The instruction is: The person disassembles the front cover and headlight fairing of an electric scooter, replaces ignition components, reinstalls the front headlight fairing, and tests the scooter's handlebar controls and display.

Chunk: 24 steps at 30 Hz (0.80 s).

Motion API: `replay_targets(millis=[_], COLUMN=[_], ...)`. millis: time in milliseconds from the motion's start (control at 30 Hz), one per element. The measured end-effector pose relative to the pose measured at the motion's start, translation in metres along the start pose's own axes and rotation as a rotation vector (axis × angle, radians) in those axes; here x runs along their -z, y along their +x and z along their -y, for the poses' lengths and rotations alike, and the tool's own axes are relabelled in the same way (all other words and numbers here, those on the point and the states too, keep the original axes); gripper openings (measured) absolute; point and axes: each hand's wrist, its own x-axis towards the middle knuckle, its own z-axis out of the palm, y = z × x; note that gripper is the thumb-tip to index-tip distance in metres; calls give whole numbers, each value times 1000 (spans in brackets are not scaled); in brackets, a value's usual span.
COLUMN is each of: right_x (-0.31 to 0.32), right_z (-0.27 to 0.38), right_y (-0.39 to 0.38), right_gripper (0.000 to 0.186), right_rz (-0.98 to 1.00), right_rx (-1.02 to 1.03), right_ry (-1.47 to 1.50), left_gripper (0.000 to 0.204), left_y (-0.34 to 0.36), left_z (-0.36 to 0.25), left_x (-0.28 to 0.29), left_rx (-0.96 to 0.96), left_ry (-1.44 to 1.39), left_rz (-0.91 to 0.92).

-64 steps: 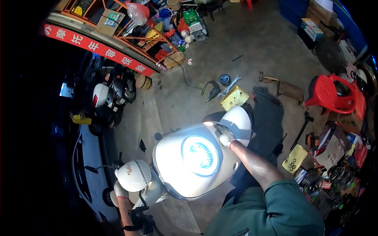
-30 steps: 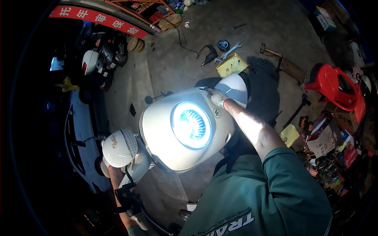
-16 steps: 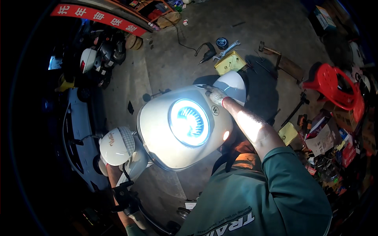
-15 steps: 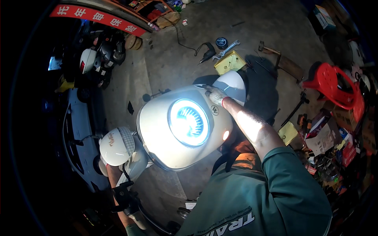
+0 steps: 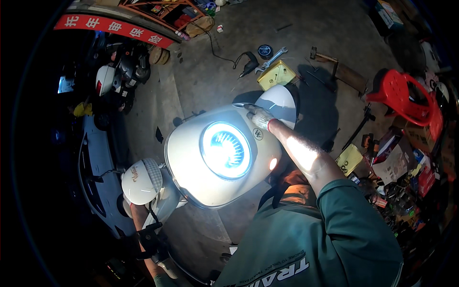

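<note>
A cream scooter body [image 5: 191, 172] fills the middle of the head view. A round bright glare [image 5: 226, 150] with radial lines lies on it; I cannot tell lamp from reflection. My right hand [image 5: 259, 116], in a pale glove with a red cuff, has its fingers bent over the body's far edge, beside a cream-and-grey rounded part [image 5: 278, 102]. My left forearm [image 5: 138, 217] passes beneath a black handlebar control [image 5: 150, 240]. Only a sliver of my left hand [image 5: 126, 206] in a pale glove shows; a cream rounded shell [image 5: 139, 182] hides its fingers.
On the floor beyond lie a corded drill [image 5: 248, 64], wrenches [image 5: 271, 59], a yellow tray [image 5: 277, 75] and a hammer [image 5: 325, 56]. A red plastic chair [image 5: 404, 98] and cluttered boxes stand at right. A pale car [image 5: 98, 172] and a motorbike [image 5: 129, 67] are at left.
The view has shifted slightly. Both hands keep their places at the scooter, with no visible change of grip.
</note>
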Motion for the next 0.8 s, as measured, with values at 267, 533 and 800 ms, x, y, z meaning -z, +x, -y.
replay_targets(millis=[267,533,800], right_x=[-7,-12,-3], right_z=[-4,-16,-6], right_y=[7,4,0], right_gripper=[46,49,51], right_rz=[7,-51,4], right_rx=[12,56,-40], right_ry=[-8,9,79], left_gripper=[33,33,33], left_y=[-2,-10,10], left_z=[0,2,1], left_x=[3,5,-1], left_rx=[-7,-9,-29], left_ry=[-5,-35,-20], left_rz=[-23,-41,-45])
